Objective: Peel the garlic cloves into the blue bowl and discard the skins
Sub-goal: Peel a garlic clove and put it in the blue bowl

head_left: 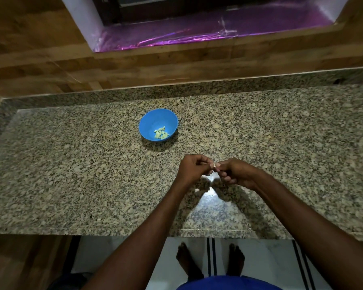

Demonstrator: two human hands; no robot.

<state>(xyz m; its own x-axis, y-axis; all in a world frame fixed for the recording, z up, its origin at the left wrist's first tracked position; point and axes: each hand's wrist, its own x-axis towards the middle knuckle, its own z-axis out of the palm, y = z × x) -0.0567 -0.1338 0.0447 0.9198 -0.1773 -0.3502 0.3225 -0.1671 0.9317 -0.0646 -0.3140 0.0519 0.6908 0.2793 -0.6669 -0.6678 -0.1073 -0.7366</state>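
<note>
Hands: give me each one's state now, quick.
Left hand: fingers pinch the garlic clove.
Right hand: fingers pinch the same clove from the other side.

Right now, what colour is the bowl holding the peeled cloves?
Bright blue. The bowl shows clearly in the head view, with pale yellow-green cloves inside.

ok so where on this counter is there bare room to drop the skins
Bare granite counter lies left of the blue bowl, running to the left edge, and also right of the bowl toward the far right. The only busy spots are the bowl and, nearer the front, the left hand and right hand, which pinch a garlic clove.
</note>
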